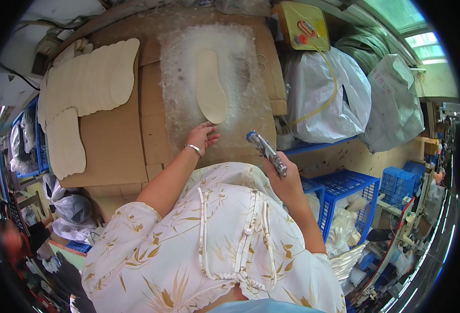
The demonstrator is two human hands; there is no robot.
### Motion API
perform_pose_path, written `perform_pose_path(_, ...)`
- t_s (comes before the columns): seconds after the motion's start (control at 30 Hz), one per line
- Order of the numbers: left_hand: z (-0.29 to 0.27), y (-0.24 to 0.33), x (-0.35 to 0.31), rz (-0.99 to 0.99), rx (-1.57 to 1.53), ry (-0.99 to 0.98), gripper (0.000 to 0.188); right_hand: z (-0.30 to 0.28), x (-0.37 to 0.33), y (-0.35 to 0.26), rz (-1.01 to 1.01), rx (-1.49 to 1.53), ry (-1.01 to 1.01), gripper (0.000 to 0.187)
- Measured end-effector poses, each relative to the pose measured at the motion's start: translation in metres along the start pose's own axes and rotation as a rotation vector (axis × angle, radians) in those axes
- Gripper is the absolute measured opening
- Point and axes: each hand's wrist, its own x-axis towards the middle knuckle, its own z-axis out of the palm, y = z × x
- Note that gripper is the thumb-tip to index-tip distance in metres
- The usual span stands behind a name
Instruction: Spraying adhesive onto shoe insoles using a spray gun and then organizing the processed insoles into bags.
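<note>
A single cream shoe insole [211,86] lies flat on a whitish, residue-crusted patch [177,68] of the cardboard-covered table. By the near rounded end of that insole is my left hand [204,139], open, its fingers a little apart; whether a fingertip touches the edge I cannot tell. My right hand [284,176] is closed around a metal spray gun [266,151] with a blue tip. The gun points up and left, off to the right of the insole. Overlapping rows of cream insoles [97,78] spread across the cardboard on the left.
A yellowish container [305,26] with a hose [336,86] stands at the back right. Large white sacks [326,94] sit beside the table. Blue plastic crates [350,182] with bagged items are at my right. Plastic bags [70,201] hang at the left.
</note>
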Motion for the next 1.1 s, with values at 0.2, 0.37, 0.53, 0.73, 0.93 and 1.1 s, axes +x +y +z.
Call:
perform_pose_path(0.2, 0.003, 0.000, -0.001, 0.000, -0.012, 0.003, 0.032, 0.001, 0.008, -0.008, -0.048, 0.040, -0.108, 0.018)
perform_pose_path(0.37, 0.009, 0.002, -0.002, 0.020, -0.070, 0.029, 0.025, -0.003, 0.010, -0.001, -0.024, 0.004, -0.045, 0.017)
perform_pose_path(0.53, 0.015, 0.005, 0.011, 0.075, -0.165, 0.128, 0.024, -0.003, 0.004, 0.015, -0.080, 0.210, 0.065, 0.021)
perform_pose_path(0.73, 0.023, 0.032, -0.014, 0.337, 0.130, 0.272, 0.019, -0.009, 0.001, 0.021, 0.105, 0.267, 0.018, 0.021)
perform_pose_path(0.93, -0.026, 0.105, -0.087, 0.777, 0.296, 0.254, 0.017, 0.004, 0.015, 0.023, 0.105, 0.253, 0.031, 0.021)
perform_pose_path(1.1, -0.152, 0.129, -0.141, 0.994, 0.462, 0.502, 0.016, 0.015, 0.031, 0.002, 0.025, 0.215, -0.093, 0.023)
